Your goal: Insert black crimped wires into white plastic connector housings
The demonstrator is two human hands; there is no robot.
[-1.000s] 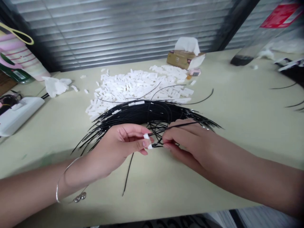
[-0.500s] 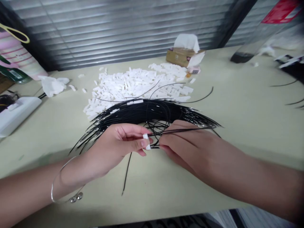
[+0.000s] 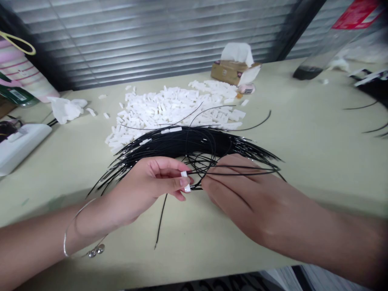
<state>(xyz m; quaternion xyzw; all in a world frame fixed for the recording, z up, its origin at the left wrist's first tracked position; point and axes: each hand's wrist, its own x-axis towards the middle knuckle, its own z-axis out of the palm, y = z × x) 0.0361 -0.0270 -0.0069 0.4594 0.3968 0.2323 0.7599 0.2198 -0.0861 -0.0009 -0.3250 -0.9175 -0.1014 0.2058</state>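
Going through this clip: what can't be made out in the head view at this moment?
- White connector: the left hand's thumb and fingers hide where any wire enters it.
- Ends of the black wires at the right hand: hidden by its fingers.
- Heaped white connectors: too small to show their detail.
- Red label: cut off by the top edge, its print blurred.

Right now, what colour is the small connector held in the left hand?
The small connector is white; the head view shows it best.
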